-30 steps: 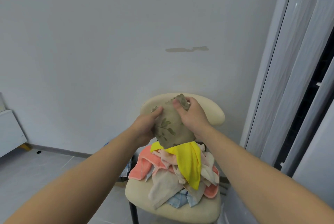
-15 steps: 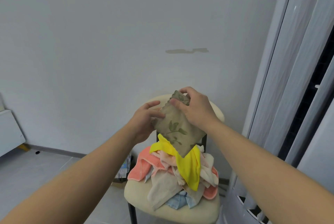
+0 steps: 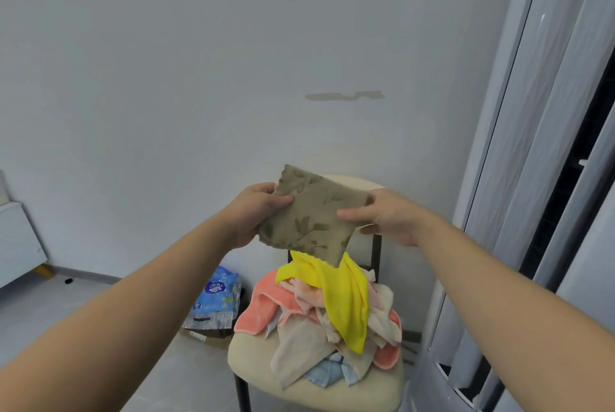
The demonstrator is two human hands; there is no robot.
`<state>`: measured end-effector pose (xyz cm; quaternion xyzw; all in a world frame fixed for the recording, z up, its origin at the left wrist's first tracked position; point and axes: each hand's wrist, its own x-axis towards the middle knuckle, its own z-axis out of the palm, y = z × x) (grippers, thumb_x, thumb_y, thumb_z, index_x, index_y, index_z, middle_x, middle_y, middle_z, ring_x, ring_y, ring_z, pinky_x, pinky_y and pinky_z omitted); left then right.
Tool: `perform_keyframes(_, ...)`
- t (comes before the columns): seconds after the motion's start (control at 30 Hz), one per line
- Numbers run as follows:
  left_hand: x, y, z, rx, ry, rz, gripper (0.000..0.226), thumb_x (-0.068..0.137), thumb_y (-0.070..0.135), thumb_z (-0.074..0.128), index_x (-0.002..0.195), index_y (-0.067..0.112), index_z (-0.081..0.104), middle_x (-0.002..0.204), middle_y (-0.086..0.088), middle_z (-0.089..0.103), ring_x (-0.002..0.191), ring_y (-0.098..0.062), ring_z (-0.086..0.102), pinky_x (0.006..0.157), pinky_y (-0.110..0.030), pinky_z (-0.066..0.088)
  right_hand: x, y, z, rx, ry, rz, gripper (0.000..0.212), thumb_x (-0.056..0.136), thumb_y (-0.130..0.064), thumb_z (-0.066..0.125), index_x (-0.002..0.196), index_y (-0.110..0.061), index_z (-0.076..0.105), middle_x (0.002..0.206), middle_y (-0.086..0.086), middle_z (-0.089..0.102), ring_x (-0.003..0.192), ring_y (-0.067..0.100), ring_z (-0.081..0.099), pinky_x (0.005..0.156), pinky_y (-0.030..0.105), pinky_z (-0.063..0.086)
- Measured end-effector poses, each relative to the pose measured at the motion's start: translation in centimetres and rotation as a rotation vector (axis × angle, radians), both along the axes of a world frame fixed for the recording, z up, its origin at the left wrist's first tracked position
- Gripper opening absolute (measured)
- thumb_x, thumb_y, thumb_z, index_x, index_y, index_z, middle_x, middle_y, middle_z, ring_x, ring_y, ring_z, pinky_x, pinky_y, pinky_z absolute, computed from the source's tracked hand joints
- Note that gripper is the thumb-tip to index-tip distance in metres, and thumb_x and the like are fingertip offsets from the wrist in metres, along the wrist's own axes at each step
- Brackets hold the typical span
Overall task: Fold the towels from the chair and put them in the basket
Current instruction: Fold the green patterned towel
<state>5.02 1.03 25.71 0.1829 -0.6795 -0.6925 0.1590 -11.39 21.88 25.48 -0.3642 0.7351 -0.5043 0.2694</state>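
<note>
Holding the olive towel (image 3: 309,215) up in the air over the pile (image 3: 299,348) on the chair (image 3: 332,395). Left hand (image 3: 256,212) pinches its left edge, thumb on the front, fingers behind. Right hand (image 3: 386,215) pinches the right edge the same way. Towel hangs as a tilted rectangle, its low corner over the yellow towel (image 3: 346,305) atop the pile; cannot tell whether they touch.

It looks doubled over already, but I cannot count the layers.

Step, as I judge it: folding this one piece, with the rest of the heap unfolded.

Next move: bring the two held edges together for another fold, corners matched, since the cloth is limp and will sag. If it is small enough as it is, carry it off.

Basket not in view; I must turn to find it.
</note>
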Motion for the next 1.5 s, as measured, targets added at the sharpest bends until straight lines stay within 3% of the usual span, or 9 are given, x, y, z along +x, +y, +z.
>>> perform_keyframes(0.13, -0.3, 1.1, 0.0, 0.172, 0.005, -0.011, 0.026, 0.099, 0.012, 0.059, 0.121, 0.001, 0.066, 0.104, -0.016, 0.076, 0.085, -0.026, 0.076, 0.064, -0.03, 0.06, 0.9, -0.9, -0.9, -0.243, -0.423, -0.1, 0.03, 0.096, -0.029, 0.067, 0.12, -0.012, 0.068, 0.112, 0.011, 0.074, 0.096, 0.027, 0.071, 0.084, 0.039, 0.057)
perform_keyframes(0.3, -1.9, 3.3, -0.5, 0.229, -0.216, 0.085, 0.026, 0.104, 0.031, 0.056, 0.116, 0.011, 0.066, 0.091, -0.008, 0.074, 0.08, -0.021, 0.07, 0.073, -0.037, 0.058, 2.1, -3.9, -2.3, -0.081, -0.189, -0.471, 0.044, 0.102, -0.044, 0.052, 0.119, -0.005, 0.065, 0.108, 0.014, 0.073, 0.1, 0.034, 0.069, 0.091, 0.049, 0.058)
perform_keyframes(0.43, -3.6, 3.2, -1.1, -0.256, 0.019, 0.377, 0.029, 0.102, 0.039, 0.053, 0.1, 0.013, 0.066, 0.1, -0.009, 0.072, 0.093, -0.027, 0.069, 0.085, -0.045, 0.058, 2.9, -3.7, -1.6, -0.154, 0.275, -0.577, 0.039, 0.106, -0.049, 0.036, 0.113, -0.015, 0.053, 0.098, 0.008, 0.065, 0.091, 0.03, 0.061, 0.076, 0.039, 0.047)
perform_keyframes(0.57, -3.6, 3.4, -2.8, -0.294, -0.201, 0.393, 0.041, 0.103, 0.04, 0.048, 0.107, 0.003, 0.066, 0.102, -0.016, 0.067, 0.091, -0.034, 0.065, 0.077, -0.039, 0.056, 3.1, -4.0, -2.7, 0.005, 0.224, -0.54, 0.043, 0.106, -0.044, 0.04, 0.114, -0.007, 0.059, 0.109, 0.014, 0.066, 0.102, 0.034, 0.061, 0.088, 0.042, 0.051)
perform_keyframes(0.9, -3.2, 2.4, -2.9, -0.067, -0.136, 0.29, 0.04, 0.092, 0.039, 0.068, 0.113, 0.006, 0.063, 0.11, -0.019, 0.071, 0.098, -0.037, 0.072, 0.083, -0.057, 0.06, 2.8, -3.3, -2.5, -0.096, 0.049, -0.568, 0.027, 0.105, -0.033, 0.05, 0.127, -0.02, 0.043, 0.087, 0.0, 0.057, 0.071, 0.016, 0.056, 0.057, 0.029, 0.042)
perform_keyframes(1.0, -2.5, 1.8, -2.4, 0.06, -0.052, 0.154, 0.053, 0.095, 0.018, 0.069, 0.131, 0.044, 0.039, 0.12, -0.005, 0.064, 0.101, -0.027, 0.07, 0.075, -0.04, 0.062, 2.5, -2.6, -1.8, -0.102, 0.074, -0.45, 0.04, 0.105, -0.026, 0.046, 0.143, -0.036, 0.044, 0.097, 0.015, 0.068, 0.083, 0.038, 0.066, 0.076, 0.05, 0.058)
perform_keyframes(1.1, -1.7, 1.5, -2.0, -0.042, -0.073, 0.006, 0.039, 0.098, 0.004, 0.062, 0.126, 0.03, 0.068, 0.114, -0.005, 0.069, 0.08, -0.013, 0.068, 0.06, -0.023, 0.056, 2.2, -1.9, -1.6, -0.118, -0.026, -0.332, 0.04, 0.107, -0.014, 0.039, 0.129, -0.034, 0.066, 0.117, 0.024, 0.07, 0.113, 0.048, 0.063, 0.096, 0.064, 0.051)
perform_keyframes(1.3, -0.6, 1.0, -1.3, -0.248, -0.106, -0.087, 0.062, 0.079, -0.008, 0.079, 0.134, 0.017, 0.065, 0.116, -0.012, 0.066, 0.09, -0.019, 0.069, 0.069, -0.021, 0.056, 1.5, 0.1, -0.6, -0.067, -0.161, -0.074, 0.052, 0.088, 0.007, 0.07, 0.134, -0.016, 0.062, 0.118, 0.011, 0.074, 0.106, 0.026, 0.071, 0.086, 0.037, 0.06)
perform_keyframes(1.5, -0.5, 1.9, -0.7, -0.672, -0.199, -0.029, 0.081, 0.069, 0.001, 0.089, 0.142, 0.018, 0.058, 0.115, 0.003, 0.066, 0.1, -0.016, 0.065, 0.085, -0.026, 0.056, 1.7, 0.5, -0.4, 0.046, 0.179, -0.096, 0.077, 0.065, 0.011, 0.086, 0.135, -0.012, 0.064, 0.106, -0.001, 0.074, 0.097, 0.013, 0.07, 0.082, 0.022, 0.059)
